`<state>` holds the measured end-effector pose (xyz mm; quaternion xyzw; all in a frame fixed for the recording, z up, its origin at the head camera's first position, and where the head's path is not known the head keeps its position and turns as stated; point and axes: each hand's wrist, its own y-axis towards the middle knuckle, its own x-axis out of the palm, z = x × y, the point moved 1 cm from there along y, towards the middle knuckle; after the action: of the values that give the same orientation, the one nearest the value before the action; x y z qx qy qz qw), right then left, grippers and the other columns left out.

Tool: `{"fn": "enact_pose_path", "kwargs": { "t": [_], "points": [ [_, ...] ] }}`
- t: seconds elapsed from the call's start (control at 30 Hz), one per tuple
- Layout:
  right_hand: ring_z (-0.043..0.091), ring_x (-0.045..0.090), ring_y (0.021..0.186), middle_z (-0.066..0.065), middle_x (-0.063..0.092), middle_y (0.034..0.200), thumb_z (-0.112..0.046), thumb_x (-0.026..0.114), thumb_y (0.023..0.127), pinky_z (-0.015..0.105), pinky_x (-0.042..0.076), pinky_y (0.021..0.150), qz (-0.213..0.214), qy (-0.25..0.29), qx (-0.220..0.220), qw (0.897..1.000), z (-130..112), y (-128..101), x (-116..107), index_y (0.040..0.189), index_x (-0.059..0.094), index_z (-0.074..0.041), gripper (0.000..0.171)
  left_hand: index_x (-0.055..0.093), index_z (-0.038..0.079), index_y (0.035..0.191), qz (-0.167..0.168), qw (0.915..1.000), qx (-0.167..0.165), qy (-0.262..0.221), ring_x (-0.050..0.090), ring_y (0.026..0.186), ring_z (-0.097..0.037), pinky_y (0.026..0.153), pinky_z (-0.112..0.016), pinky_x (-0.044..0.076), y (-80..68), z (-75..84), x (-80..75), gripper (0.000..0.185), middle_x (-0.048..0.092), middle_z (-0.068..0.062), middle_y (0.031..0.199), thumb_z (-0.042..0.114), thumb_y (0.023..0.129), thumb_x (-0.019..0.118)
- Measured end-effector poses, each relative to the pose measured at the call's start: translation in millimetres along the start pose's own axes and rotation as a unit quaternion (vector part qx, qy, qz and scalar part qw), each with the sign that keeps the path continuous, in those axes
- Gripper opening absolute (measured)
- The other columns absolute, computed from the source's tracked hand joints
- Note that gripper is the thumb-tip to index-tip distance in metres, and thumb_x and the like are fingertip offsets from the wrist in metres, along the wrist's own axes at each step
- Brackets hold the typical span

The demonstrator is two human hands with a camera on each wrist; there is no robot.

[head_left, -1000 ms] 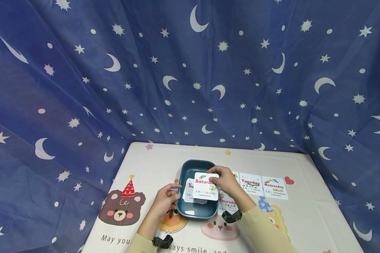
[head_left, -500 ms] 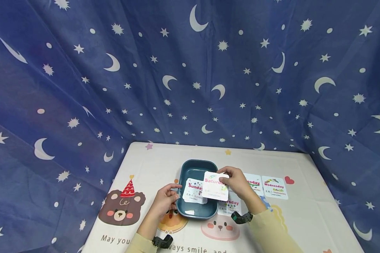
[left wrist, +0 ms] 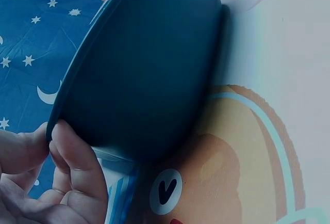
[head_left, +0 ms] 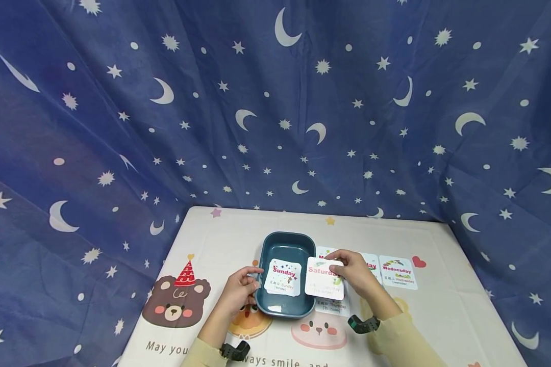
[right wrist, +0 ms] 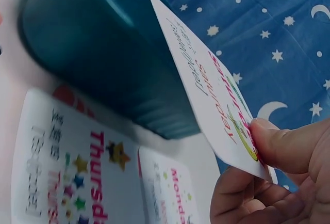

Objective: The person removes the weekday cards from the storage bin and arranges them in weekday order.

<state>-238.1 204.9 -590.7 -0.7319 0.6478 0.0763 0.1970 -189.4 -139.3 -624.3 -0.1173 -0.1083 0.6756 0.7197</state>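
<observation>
Saturday card (head_left: 324,280): white, rounded corners, red lettering; held raised and tilted just beside the tray's right side, above the counter, well in from the far edge. One corner is pinched between thumb and fingers of the right hand (head_left: 352,270).

Tray (head_left: 282,250): dark teal, deep, rounded corners; stands on the counter, about midway between left and right edges. Left hand (head_left: 239,289) grips its left rim, thumb and fingers closed on it.

Sunday card (head_left: 282,278): lies face up inside the tray.

Thursday card (head_left: 332,307): flat on the counter, right of the tray, partly hidden from above by the Saturday card.

Monday card (head_left: 323,251): flat, beyond Thursday toward the counter's far edge; largely covered in the head view.

Further card (head_left: 372,262): mostly behind the right hand; only the end of its word shows.

Wednesday card (head_left: 398,272): end of that row, nearest the counter's right edge.

Counter (head_left: 459,306): pale cover with cartoon prints; bear print (head_left: 174,300) near the left edge.

Curtain (head_left: 275,127): blue, white moons and stars, behind the counter's far edge.
</observation>
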Motion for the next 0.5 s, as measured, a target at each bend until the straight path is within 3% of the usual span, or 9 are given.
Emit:
{"fn": "enact_pose_path", "kwargs": {
  "t": [0.23, 0.5],
  "points": [
    [0.021, 0.059, 0.103, 0.018, 0.068, 0.133, 0.002, 0.073, 0.096, 0.02, 0.053, 0.075, 0.005, 0.008, 0.016, 1.0, 14.1, -7.9, -17.3, 0.122, 0.076, -0.002, 0.027, 0.068, 0.005, 0.137, -0.001, 1.0, 0.001, 0.001, 0.053, 0.063, -0.015, 0.053, -0.024, 0.054, -0.2, 0.6, 0.3, 0.039, 0.057, -0.002, 0.083, -0.006, 0.101, 0.062],
    [0.017, 0.061, 0.08, 0.008, 0.069, 0.095, -0.001, 0.075, 0.096, 0.024, 0.052, 0.064, 0.018, 0.002, 0.057, 0.998, 34.0, -16.0, -37.9, 0.125, 0.073, 0.0, 0.029, 0.066, 0.003, 0.139, -0.008, 0.9999, 0.002, -0.006, 0.053, 0.062, -0.014, 0.052, -0.023, 0.053, -1.2, 0.9, -0.4, 0.04, 0.057, -0.002, 0.082, -0.006, 0.1, 0.062]
  ]
}}
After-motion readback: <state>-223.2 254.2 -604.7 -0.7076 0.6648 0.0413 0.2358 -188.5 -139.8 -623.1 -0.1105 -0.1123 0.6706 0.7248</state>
